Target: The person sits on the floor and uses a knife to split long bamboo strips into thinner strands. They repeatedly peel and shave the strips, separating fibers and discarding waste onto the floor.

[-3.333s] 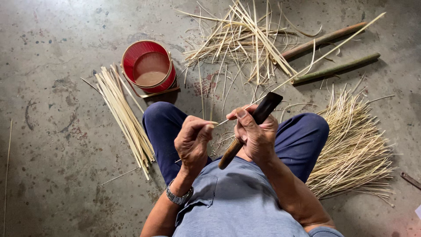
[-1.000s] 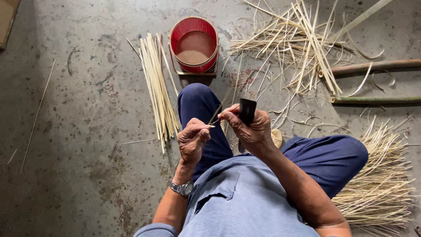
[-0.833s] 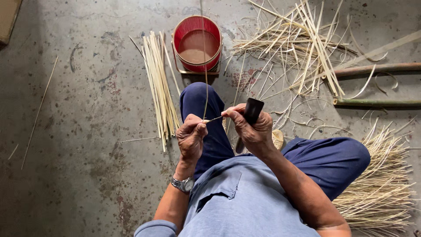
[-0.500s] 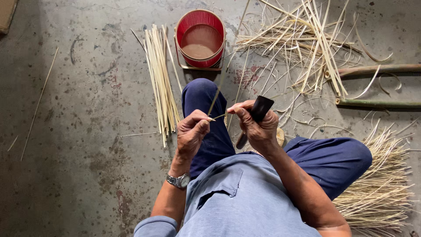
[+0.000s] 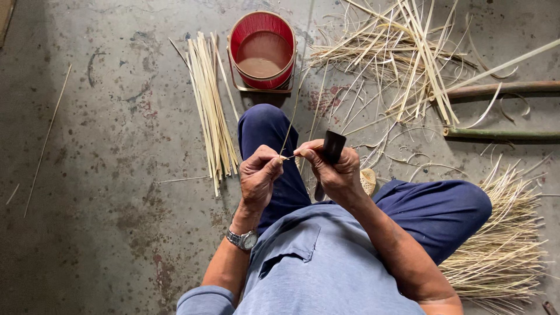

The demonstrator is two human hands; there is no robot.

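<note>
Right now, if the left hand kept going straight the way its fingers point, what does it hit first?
The left hand points across toward the right hand, pinching a thin strip. It would likely meet the right hand's fingertips, which sit almost against it; depth between them is unclear.

The knife (image 5: 332, 149) has tipped more upright in the hands.

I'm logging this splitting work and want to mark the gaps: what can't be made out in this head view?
- Blade of the dark knife: hidden inside the right hand.
- Near end of the thin strip: covered by the left hand fingertips.
- Bamboo poles: cut off by the right edge.
- Straw heap: partly behind the right leg.
- Red bucket contents: murky, depth unclear.
</note>
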